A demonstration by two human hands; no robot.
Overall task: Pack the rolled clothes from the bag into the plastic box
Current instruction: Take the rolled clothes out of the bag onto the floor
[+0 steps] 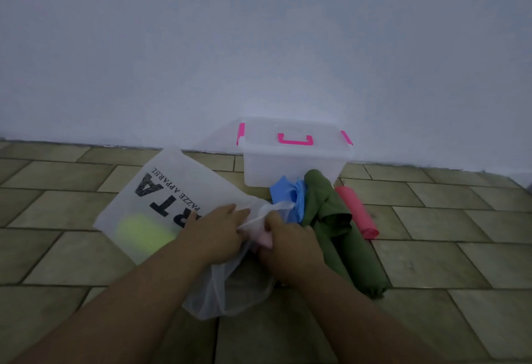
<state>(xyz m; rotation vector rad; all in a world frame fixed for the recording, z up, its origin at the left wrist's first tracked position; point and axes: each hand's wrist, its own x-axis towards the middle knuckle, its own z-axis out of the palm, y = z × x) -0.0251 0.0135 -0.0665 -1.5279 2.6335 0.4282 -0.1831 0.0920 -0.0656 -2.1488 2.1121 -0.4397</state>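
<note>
Bag [172,199], a white translucent one and the largest thing on the tiled floor [431,248], lies flat just left of and nearer than the plastic box [293,162], its mouth bunched under both hands. Black print on it, seen upside down, reads "PAZZE APPAREL" beside big letters of which "RTA" shows; the rest is covered by the left hand. A yellow-green roll [141,231] glows through the bag's side, far left of the box. The plastic box stands against the wall [259,46], its lid on, with pink clips and a pink handle. A green roll [339,228] lies in front of the box, partly unrolled, with a red roll [357,211] just right of it and a blue cloth [288,196] touching the box's front. The left hand [218,234] presses on the bag's edge, fingers closed on the film. The right hand [288,251] is clenched on a pale pink roll [266,238] at the bag's mouth.
</note>
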